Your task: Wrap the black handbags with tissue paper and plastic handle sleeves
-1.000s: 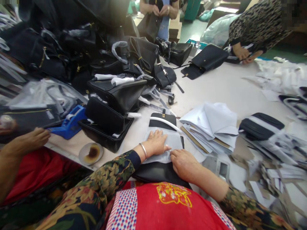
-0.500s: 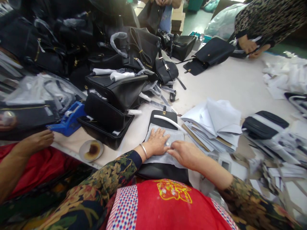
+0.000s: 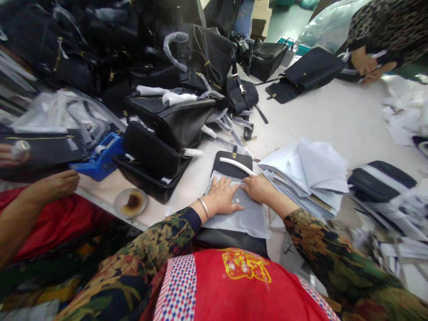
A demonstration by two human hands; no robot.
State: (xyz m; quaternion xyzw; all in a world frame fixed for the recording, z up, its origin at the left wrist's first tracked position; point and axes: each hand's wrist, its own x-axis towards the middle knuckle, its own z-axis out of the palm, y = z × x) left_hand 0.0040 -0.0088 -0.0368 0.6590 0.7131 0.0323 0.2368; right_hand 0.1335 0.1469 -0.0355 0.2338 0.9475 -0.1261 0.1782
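Observation:
A black bag (image 3: 230, 238) lies flat in front of me, its upper part (image 3: 227, 168) showing a gold clasp and a white-wrapped handle (image 3: 236, 165). Over its middle is a thin whitish sheet (image 3: 250, 220), with a small pale round spot on it. My left hand (image 3: 222, 196) rests on this sheet with fingers spread. At the sheet's upper right edge is my right hand (image 3: 259, 188), its fingers bent together on the edge in what looks like a pinch; the fingertips are partly hidden.
White paper sheets (image 3: 304, 169) are stacked right of the bag. To the left stand black bags (image 3: 150, 165), a small dish (image 3: 130, 203) with brown stuff and a blue tape dispenser (image 3: 100, 160). A co-worker's hand (image 3: 53, 189) is at left; another person's hands (image 3: 369, 64) are at far right.
My right hand has moved from the sheet's middle up to its upper right edge. The left hand stays flat on the sheet. The whole view has shifted slightly.

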